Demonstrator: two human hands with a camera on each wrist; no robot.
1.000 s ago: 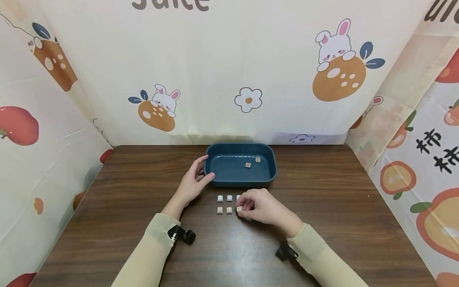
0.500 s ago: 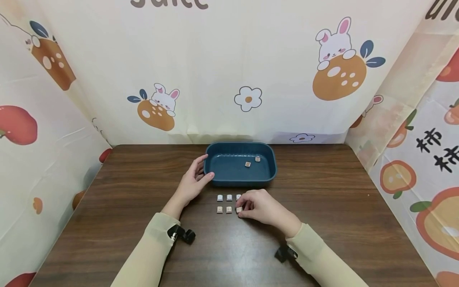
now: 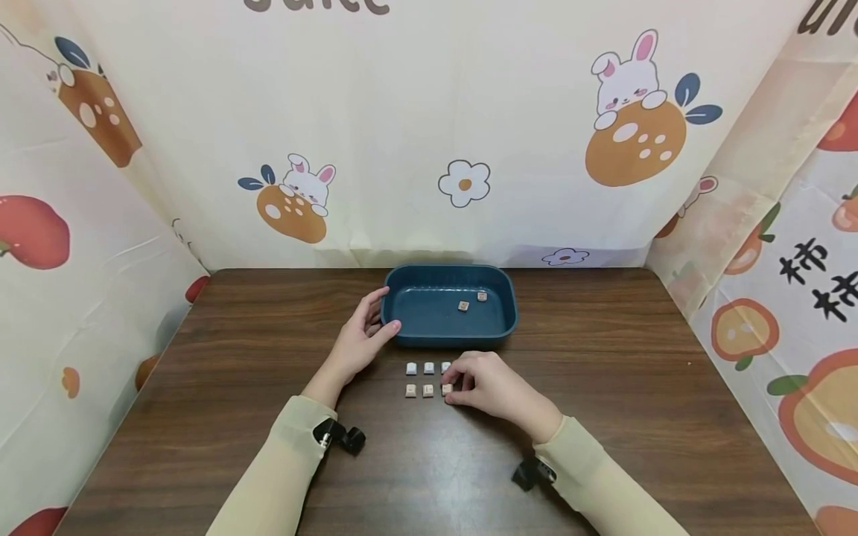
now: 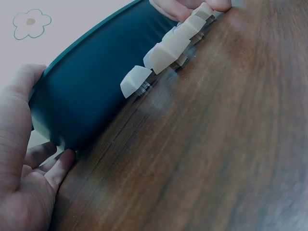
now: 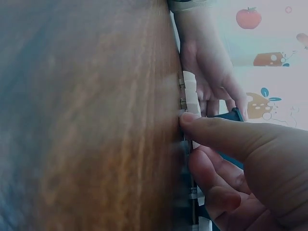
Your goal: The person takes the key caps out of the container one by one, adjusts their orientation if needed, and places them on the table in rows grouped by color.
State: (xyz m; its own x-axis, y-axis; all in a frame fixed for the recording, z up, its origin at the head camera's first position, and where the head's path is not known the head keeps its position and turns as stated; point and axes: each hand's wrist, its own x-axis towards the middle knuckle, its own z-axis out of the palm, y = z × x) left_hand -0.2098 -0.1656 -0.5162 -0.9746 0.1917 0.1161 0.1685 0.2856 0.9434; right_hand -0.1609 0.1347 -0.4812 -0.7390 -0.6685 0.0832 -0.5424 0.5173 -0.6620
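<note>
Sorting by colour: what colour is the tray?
Dark teal-blue tray, clearest in the head view.

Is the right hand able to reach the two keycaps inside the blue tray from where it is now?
Probably yes. The right hand lies just in front of the blue tray, which is open on top, and nothing stands between it and the two keycaps.
</note>
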